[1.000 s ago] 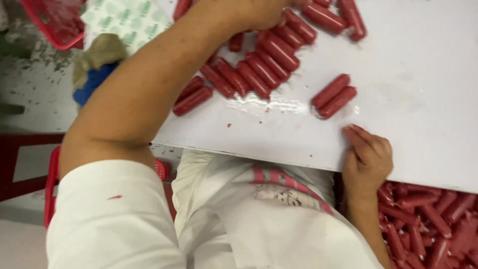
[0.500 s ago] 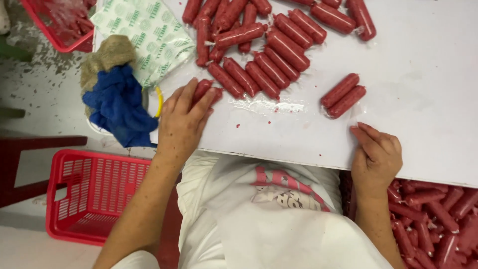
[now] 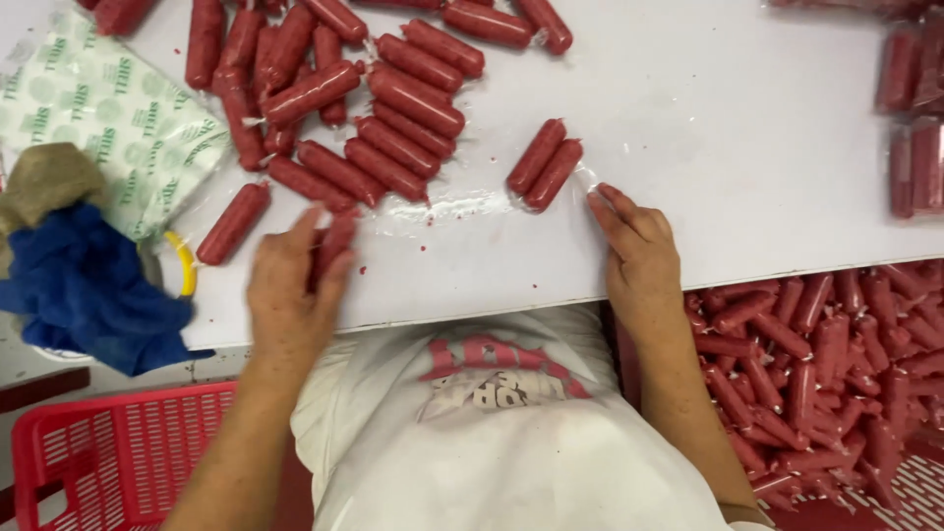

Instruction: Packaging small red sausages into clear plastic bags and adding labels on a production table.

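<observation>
Sausage (image 3: 334, 246) seemingly under left hand (image 3: 287, 295), pair (image 3: 544, 165) beside right hand (image 3: 641, 258)

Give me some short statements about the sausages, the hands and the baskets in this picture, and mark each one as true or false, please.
1. The left hand lies over a red sausage near the table edge. True.
2. The right hand holds a knife. False: it rests flat on the white table, fingertips beside a pair of sausages.
3. The red basket at lower left is full of sausages. False: none show in it.
4. A blue cloth lies at the left. True.
</observation>
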